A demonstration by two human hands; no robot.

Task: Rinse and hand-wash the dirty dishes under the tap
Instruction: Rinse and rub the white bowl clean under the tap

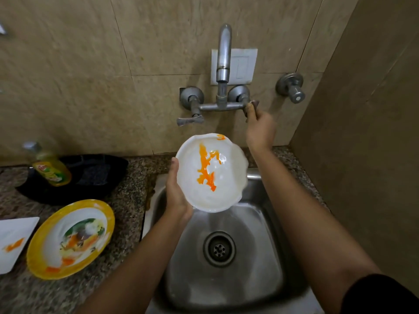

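My left hand (pixel 175 196) holds a white bowl (pixel 229 184) by its left rim, tilted over the steel sink (pixel 267 223); orange sauce streaks its inside. My right hand (pixel 259 126) is raised to the wall and grips the right tap handle (pixel 251 105) of the mixer. The curved spout (pixel 224 53) rises above the bowl; I see no water stream. On the counter at left lie a yellow-rimmed plate (pixel 39 241) with food remains and a white square plate (pixel 20 227) with an orange smear.
A yellow dish-soap bottle (pixel 51 168) stands by a black tray (pixel 97 177) at the back of the granite counter (pixel 127 214). The left tap handle (pixel 189 121) and a separate wall valve (pixel 292 87) stick out. A side wall closes in on the right.
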